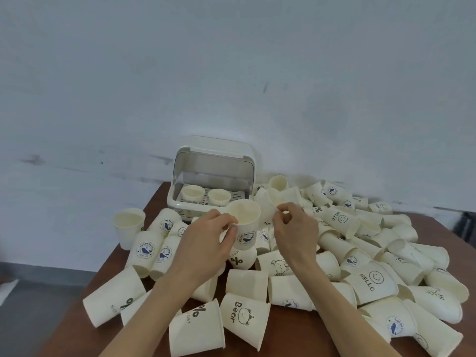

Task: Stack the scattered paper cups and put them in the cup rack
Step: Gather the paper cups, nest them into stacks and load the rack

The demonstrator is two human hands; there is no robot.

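Note:
Several white printed paper cups lie scattered across a brown table [296, 338]. My left hand [206, 240] grips an upright whale-print cup [244, 222] above the pile, just in front of the rack. My right hand [296, 228] pinches the rim of a tilted cup [275, 199] beside it. The cream cup rack [211, 176] stands at the table's far edge with its clear lid raised. Two cup stacks [193, 193] [219, 197] stand upright inside it.
An upright cup [128, 225] stands alone at the table's left edge. Cups are heaped thickly on the right side [373, 253] and along the front [244, 318]. A pale wall rises right behind the rack. The floor drops away to the left.

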